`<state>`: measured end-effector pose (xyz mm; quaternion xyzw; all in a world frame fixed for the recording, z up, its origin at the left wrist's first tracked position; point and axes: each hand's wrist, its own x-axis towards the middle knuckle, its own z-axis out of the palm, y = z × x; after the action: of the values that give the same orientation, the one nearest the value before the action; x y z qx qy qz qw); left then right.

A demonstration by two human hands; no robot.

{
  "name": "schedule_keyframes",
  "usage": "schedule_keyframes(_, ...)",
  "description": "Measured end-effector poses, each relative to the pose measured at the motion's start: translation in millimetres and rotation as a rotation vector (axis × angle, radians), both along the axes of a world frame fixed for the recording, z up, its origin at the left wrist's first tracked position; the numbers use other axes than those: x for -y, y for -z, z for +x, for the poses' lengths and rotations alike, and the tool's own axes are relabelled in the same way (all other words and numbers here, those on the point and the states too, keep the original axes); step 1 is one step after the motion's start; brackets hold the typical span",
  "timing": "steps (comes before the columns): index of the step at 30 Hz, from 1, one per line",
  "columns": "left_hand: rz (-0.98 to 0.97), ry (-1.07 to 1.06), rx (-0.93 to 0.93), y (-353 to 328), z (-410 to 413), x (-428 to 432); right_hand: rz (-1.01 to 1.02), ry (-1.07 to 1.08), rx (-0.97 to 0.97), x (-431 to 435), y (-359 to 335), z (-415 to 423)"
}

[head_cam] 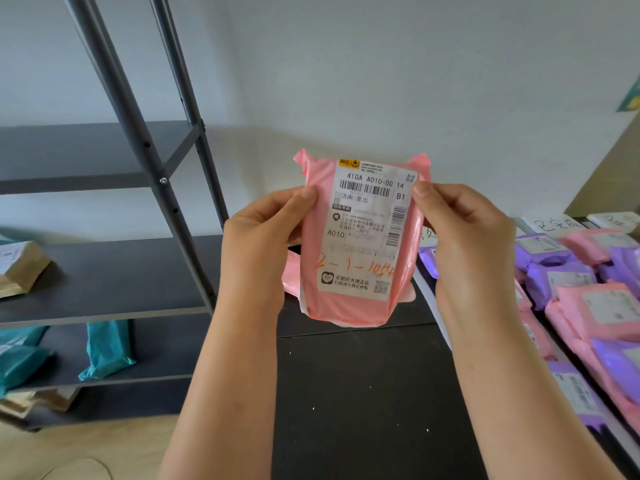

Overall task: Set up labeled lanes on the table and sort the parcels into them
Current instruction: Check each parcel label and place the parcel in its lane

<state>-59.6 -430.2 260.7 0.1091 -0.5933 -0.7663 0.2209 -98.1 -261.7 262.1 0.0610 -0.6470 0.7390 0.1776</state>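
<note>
I hold a pink parcel (360, 244) upright in front of me, its white shipping label facing the camera, with orange handwriting across the lower part. My left hand (263, 237) grips its left edge, thumb on the front. My right hand (464, 233) pinches its right edge near the top. Another pink parcel (291, 275) lies on the black table (363, 393) behind it, mostly hidden. To the right, pink and purple parcels (588, 299) lie in rows beside white handwritten lane labels (554, 225).
A grey metal shelf rack (145, 161) stands at the left, carrying a brown parcel (17, 268) on one shelf and teal parcels (107, 348) on a lower one. A white wall is behind. Wooden floor shows at the bottom left.
</note>
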Motion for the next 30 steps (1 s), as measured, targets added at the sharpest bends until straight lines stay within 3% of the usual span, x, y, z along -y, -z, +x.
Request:
schedule_keyframes(10,-0.012,-0.022,-0.025,-10,5,-1,-0.009,-0.014,0.020,-2,-10,7)
schedule_keyframes(15,0.006,-0.123,0.036,-7,5,-2,0.003,-0.128,0.161,-4,-3,6)
schedule_keyframes(20,0.062,-0.200,0.076,-3,5,-4,0.215,-0.204,0.179,-5,5,10)
schedule_keyframes(30,-0.057,-0.126,0.135,9,2,-10,0.116,-0.026,0.168,-6,11,10)
